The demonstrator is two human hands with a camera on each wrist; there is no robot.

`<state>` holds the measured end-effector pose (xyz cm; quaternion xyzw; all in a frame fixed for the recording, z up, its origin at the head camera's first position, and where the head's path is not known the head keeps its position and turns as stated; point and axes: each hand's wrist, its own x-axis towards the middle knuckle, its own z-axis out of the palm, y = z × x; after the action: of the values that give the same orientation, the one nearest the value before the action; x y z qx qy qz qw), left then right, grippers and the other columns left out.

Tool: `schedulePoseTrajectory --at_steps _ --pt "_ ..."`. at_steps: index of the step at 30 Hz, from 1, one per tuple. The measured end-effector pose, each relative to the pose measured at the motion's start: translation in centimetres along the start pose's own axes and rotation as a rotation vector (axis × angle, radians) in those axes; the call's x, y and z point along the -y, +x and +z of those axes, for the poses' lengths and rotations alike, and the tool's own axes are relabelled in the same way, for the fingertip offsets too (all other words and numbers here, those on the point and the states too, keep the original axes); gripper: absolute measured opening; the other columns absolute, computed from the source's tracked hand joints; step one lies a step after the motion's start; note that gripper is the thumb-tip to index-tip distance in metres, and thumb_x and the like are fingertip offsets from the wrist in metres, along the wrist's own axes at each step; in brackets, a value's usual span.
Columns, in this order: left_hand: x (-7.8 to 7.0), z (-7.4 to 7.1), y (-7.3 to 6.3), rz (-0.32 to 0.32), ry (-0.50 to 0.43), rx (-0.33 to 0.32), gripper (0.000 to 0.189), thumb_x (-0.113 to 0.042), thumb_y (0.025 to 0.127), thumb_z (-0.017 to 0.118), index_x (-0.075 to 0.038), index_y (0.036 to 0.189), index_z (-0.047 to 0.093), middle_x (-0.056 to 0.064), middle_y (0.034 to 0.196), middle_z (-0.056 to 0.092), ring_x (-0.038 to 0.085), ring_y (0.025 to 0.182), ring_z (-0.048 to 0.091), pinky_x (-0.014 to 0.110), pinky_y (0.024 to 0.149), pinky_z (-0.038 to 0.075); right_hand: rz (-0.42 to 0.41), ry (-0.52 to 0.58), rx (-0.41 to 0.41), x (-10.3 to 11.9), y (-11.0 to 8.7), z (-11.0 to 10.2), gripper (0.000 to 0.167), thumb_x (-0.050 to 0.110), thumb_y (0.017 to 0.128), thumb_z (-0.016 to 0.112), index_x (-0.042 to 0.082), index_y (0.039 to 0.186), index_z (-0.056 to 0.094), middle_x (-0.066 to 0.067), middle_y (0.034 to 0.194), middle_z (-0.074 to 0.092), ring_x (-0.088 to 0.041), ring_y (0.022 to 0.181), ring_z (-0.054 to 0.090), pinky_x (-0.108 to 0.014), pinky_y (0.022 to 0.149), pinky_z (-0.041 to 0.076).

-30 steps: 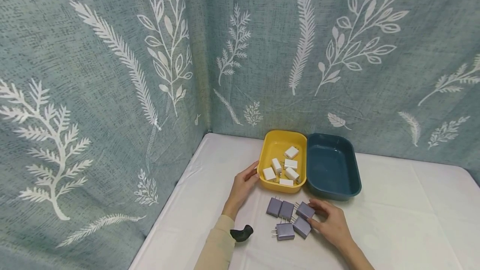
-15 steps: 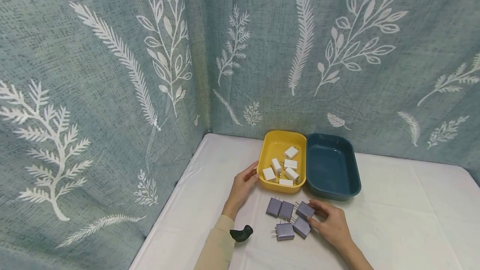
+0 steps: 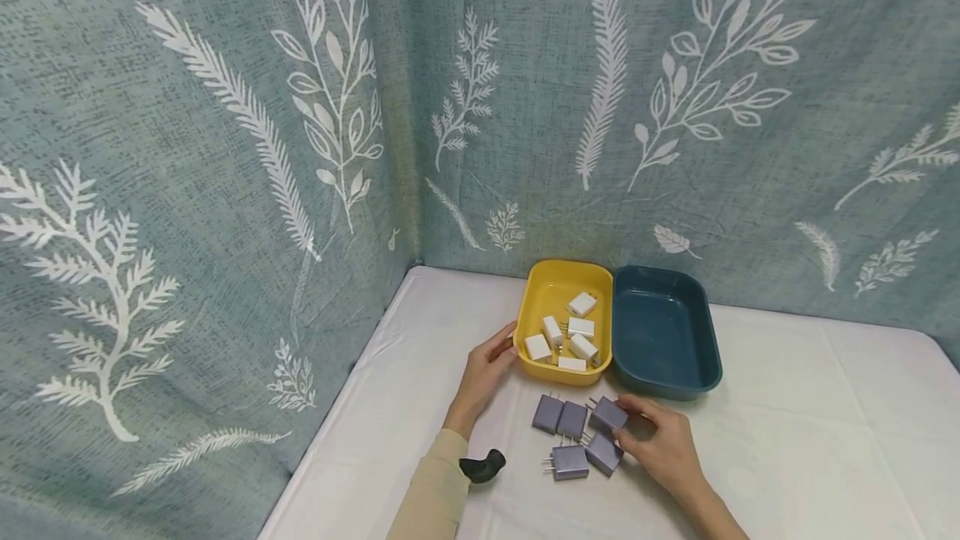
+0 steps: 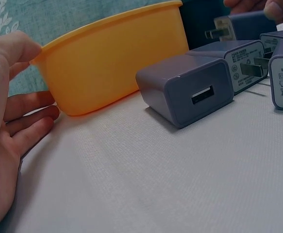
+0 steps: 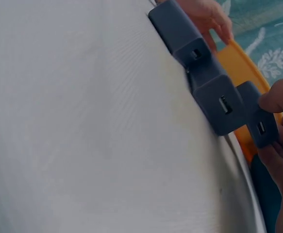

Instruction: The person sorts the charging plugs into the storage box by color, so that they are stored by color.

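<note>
Up at the table's [image 3: 810,432] back edge, yellow bin [image 3: 551,296] with six white plugs [image 3: 581,328] beside blue bin [image 3: 660,323]! Touching yellow bin's left wall with left hand [image 3: 482,377], fingers loosely spread; pinching purple plug [image 3: 607,414] with right hand [image 3: 662,444] in front of both bins, by four more plugs [image 3: 570,462]. Wide room toward right edge.

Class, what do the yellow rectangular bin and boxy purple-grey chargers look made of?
Yellow rectangular bin: probably satin plastic, given its smooth wall and thin rim. Boxy purple-grey chargers: likely hard plastic, softly glossy, from faint edge highlights.
</note>
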<state>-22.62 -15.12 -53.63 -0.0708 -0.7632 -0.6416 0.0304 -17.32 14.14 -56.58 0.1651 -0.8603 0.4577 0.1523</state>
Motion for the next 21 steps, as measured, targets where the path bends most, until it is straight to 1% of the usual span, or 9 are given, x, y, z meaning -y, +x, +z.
schedulePoseTrajectory --at_steps 7,11,18,21 --pt "0.0 0.0 0.0 -0.002 -0.005 0.001 0.046 -0.013 0.098 0.055 -0.009 0.144 0.048 0.012 0.146 0.050 0.028 0.129 0.055 0.031 0.105 0.047 -0.019 0.107 -0.001 0.6 0.4 -0.3 0.044 -0.010 0.063 0.081 -0.001 0.105 0.071 -0.010 0.102 0.074 0.002 0.092 0.066 -0.024 0.079 0.059" --pt "0.0 0.0 0.0 -0.003 -0.007 0.001 0.047 -0.013 0.098 0.055 -0.009 0.144 0.048 0.013 0.147 0.049 0.029 0.130 0.054 0.031 0.105 0.047 -0.030 0.129 -0.009 0.9 0.7 -0.3 0.045 -0.013 0.064 0.080 -0.004 0.107 0.070 -0.015 0.103 0.073 0.001 0.092 0.067 -0.026 0.080 0.059" --pt "0.0 0.0 0.0 -0.005 -0.013 0.002 0.047 -0.012 0.098 0.055 -0.009 0.144 0.048 0.013 0.147 0.050 0.029 0.130 0.054 0.031 0.105 0.047 -0.013 0.172 -0.029 1.6 1.2 -0.8 0.044 -0.014 0.065 0.079 -0.007 0.107 0.069 -0.020 0.104 0.072 -0.002 0.091 0.067 -0.032 0.080 0.059" --pt "0.0 0.0 0.0 -0.004 -0.015 0.004 0.047 -0.011 0.098 0.055 -0.008 0.144 0.048 0.013 0.146 0.050 0.029 0.130 0.054 0.030 0.105 0.047 -0.038 0.198 -0.053 1.8 1.4 -1.0 0.043 -0.016 0.064 0.079 -0.008 0.106 0.069 -0.022 0.102 0.071 0.000 0.090 0.067 -0.031 0.079 0.059"
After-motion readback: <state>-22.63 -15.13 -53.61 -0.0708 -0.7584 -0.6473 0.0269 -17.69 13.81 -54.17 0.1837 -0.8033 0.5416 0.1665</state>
